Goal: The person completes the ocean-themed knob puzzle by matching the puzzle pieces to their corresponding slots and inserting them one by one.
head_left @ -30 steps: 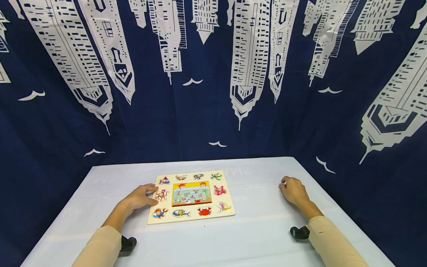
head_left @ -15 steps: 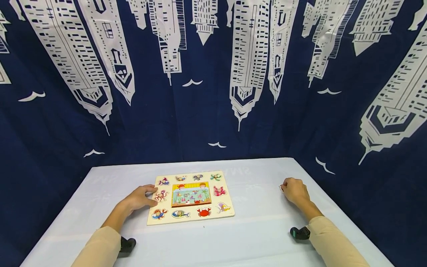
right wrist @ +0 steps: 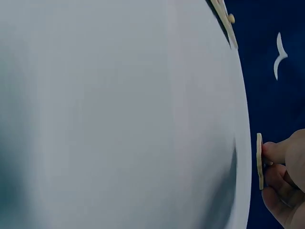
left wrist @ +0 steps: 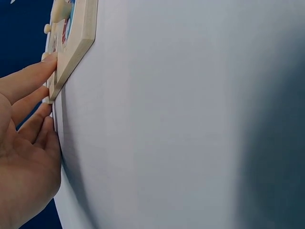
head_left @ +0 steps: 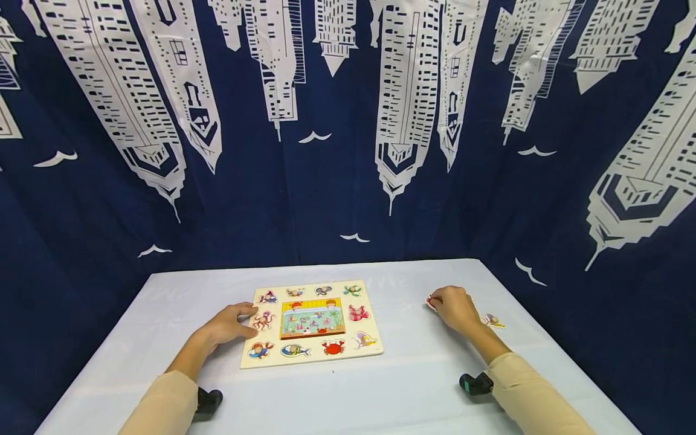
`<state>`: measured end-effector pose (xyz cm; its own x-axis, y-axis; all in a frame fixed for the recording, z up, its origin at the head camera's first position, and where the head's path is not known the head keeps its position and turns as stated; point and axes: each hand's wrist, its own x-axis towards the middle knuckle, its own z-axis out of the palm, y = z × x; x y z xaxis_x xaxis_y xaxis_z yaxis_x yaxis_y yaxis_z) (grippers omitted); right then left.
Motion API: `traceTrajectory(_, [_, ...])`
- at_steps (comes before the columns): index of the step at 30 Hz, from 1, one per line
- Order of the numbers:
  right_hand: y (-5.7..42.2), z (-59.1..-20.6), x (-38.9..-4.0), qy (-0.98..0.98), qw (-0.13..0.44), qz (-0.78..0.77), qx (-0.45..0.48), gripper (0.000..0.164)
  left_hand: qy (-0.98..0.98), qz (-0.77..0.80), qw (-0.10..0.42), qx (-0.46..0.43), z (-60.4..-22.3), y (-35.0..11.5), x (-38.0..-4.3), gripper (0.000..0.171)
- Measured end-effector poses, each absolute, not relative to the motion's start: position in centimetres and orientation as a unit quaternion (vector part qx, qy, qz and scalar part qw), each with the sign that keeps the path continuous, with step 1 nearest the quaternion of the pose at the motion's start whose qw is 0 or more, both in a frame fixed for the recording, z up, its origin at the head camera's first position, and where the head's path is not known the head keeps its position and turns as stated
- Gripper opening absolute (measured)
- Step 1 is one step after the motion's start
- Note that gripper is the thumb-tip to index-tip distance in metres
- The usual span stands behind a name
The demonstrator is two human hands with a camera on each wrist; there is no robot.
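A wooden peg puzzle board (head_left: 274, 360) with sea-animal pictures lies on the white table. My left hand (head_left: 227, 323) rests against its left edge, with fingers extended and fingertips touching the board. In the left wrist view, the left hand (left wrist: 28, 138) is beside the board's corner (left wrist: 78, 40). My right hand (head_left: 457, 308) is right of the board and pinches a small red puzzle piece (head_left: 431, 302), mostly hidden by the fingers. The right wrist view shows that thin wooden piece (right wrist: 259, 162) edge-on, above the table, between the thumb and fingers of the right hand (right wrist: 288, 176).
A yellowish fish puzzle piece (head_left: 493, 321) lies on the table behind the right wrist. Several knobbed pieces sit in the board, while the crab picture (head_left: 333, 347) shows no knob. A navy curtain (head_left: 326, 199) with white buildings hangs behind the table (head_left: 348, 405).
My right hand has moved left toward the board, carrying the red puzzle piece. The fish piece on the table has come into view behind it. My left hand stays at the board's edge.
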<state>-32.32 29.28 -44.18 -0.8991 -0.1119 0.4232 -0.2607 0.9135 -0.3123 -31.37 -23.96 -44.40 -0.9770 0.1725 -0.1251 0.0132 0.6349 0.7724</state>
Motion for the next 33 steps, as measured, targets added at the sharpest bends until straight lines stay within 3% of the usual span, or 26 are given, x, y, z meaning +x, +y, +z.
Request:
traceTrajectory(21, [19.6, -43.2, -30.9, -0.934, 0.211, 0.191, 0.214, 0.009, 0.896, 0.428, 0.104, 0.050, -44.7, -24.1, -31.1, 0.072])
traceTrajectory(33, [13.9, -43.1, -28.7, -0.903, 0.156, 0.187, 0.353, 0.007, 0.894, 0.434, 0.102, 0.049, -44.8, -24.1, -31.3, 0.073])
